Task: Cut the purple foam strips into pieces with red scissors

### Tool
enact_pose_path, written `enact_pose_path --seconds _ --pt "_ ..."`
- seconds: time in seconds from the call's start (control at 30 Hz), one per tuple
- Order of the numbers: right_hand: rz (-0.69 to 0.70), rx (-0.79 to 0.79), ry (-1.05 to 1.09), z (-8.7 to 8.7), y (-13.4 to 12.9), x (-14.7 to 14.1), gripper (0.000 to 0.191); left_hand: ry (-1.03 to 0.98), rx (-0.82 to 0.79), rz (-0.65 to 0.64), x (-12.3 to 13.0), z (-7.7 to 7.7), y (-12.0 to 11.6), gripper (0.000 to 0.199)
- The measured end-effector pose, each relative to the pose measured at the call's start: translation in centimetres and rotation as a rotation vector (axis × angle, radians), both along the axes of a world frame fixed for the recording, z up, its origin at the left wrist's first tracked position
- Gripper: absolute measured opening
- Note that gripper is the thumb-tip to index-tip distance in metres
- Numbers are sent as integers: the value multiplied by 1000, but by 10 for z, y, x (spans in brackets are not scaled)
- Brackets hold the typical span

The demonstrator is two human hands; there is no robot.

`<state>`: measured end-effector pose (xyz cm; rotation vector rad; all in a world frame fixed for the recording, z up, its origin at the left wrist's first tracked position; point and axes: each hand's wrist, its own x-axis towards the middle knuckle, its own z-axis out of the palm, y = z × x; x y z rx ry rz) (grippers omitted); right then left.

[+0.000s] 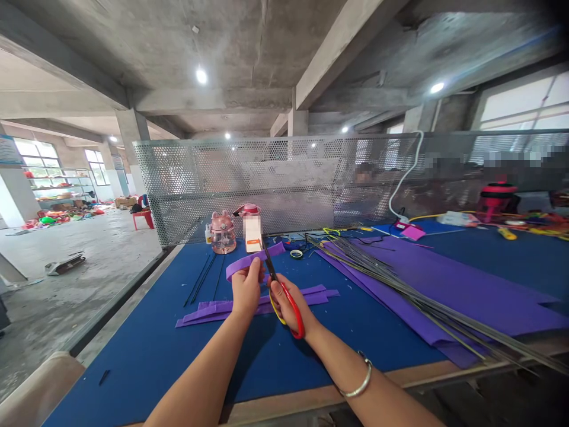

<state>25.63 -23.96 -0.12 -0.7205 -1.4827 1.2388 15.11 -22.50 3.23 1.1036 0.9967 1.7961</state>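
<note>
My left hand [247, 289] pinches a purple strip [242, 263] that bends round at the left and stretches right toward the blades. In my right hand [291, 302] is a pair of scissors [297, 317] with red and yellow handles. The dark blades point up and away, crossing the strip to the right of my left fingers; whether they are parted is hard to make out. Below both hands, several cut purple strips [208, 313] lie loosely stacked on the blue tabletop [267, 370].
Large purple sheets [427, 273] lie at the right under a bundle of thin grey rods [391, 276]. Dark thin sticks [202, 279] lie at the left. Behind stand a pink bottle [223, 234], a phone [253, 234], a tape roll [296, 254] and a perforated metal screen [267, 184].
</note>
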Motion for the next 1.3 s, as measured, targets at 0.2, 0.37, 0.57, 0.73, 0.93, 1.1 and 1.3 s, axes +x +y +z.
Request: enact_pose_path --seconds 0.2,0.37,0.57,0.73,0.93,1.1,1.3 --pt "151 15 85 -7 0 -2 60 4 -10 7 1 -3 4 43" --pt "135 90 37 -9 1 1 60 64 5 25 1 -2 3 43" --pt "111 111 35 -7 1 2 59 159 5 56 2 1 -2 42" --pt "108 138 11 -6 0 2 59 253 -16 166 1 1 -4 43" --pt "99 103 17 -5 1 3 59 425 74 202 -1 -3 -4 40" --pt "83 73 25 -4 1 2 50 427 65 213 -1 -2 -4 40" --pt "101 104 22 -3 -1 2 53 373 45 271 -2 -1 -2 41"
